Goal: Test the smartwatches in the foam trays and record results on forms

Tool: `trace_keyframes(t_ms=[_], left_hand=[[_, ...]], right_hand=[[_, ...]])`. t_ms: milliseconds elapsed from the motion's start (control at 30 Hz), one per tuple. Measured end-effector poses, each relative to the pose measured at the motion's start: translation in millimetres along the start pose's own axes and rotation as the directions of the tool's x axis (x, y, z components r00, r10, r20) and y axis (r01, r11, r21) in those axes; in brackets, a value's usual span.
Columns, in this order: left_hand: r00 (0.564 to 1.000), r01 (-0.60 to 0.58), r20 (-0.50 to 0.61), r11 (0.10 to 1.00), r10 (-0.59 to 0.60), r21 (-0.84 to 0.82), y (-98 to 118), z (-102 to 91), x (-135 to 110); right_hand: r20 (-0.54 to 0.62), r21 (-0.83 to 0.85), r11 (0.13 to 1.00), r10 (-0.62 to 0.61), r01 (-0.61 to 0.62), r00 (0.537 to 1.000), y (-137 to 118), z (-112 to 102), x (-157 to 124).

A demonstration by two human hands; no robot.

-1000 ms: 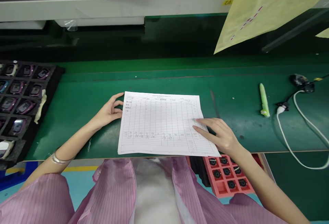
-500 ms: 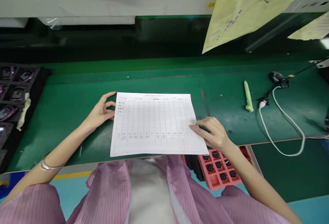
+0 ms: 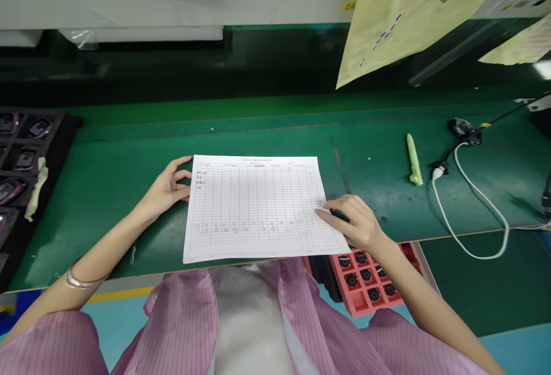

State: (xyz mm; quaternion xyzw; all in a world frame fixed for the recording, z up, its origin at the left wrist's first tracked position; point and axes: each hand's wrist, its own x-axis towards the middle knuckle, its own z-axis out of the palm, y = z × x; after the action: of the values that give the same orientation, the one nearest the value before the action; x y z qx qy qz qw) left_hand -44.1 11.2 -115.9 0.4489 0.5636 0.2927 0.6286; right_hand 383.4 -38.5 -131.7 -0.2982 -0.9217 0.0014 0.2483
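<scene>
A white printed form (image 3: 253, 208) with a ruled table and handwritten entries lies on the green workbench, its lower edge at the bench's front edge. My left hand (image 3: 166, 188) rests at the form's left edge, fingers apart, their tips at or just beneath the margin. At the right edge, my right hand (image 3: 355, 220) has its thumb on top of the sheet and curled fingers by the margin, pinching the paper. A light green pen (image 3: 414, 159) lies to the right, apart from both hands.
A dark foam tray (image 3: 26, 142) with purple-rimmed devices is at far left. A white cable (image 3: 482, 194) loops at right. Below the bench edge sits a red tray (image 3: 359, 300) with round black parts. Yellow paper (image 3: 413, 24) hangs from the shelf (image 3: 172, 10).
The form's lower right corner has shifted slightly right and up. A gap now shows between my right thumb and fingers. My left hand stays at the left edge.
</scene>
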Motion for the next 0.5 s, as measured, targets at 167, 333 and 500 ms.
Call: trace_keyframes(t_ms=[167, 333, 500], left_hand=[[1.0, -0.012, -0.012, 1.0, 0.012, 0.027, 1.0, 1.6, -0.4], [0.996, -0.063, -0.06, 0.998, 0.064, 0.021, -5.6, -2.2, 1.6], [0.981, -0.106, -0.162, 0.994, 0.109, 0.03, -6.6, -12.8, 4.8]], right_hand=[[0.011, 0.004, 1.0, -0.002, 0.002, 1.0, -0.1, 0.2, 0.5], [0.135, -0.085, 0.996, 0.019, -0.008, 0.991, 1.1, -0.9, 3.0], [0.083, -0.283, 0.897, 0.376, -0.34, 0.923, 29.8, -10.4, 21.1]])
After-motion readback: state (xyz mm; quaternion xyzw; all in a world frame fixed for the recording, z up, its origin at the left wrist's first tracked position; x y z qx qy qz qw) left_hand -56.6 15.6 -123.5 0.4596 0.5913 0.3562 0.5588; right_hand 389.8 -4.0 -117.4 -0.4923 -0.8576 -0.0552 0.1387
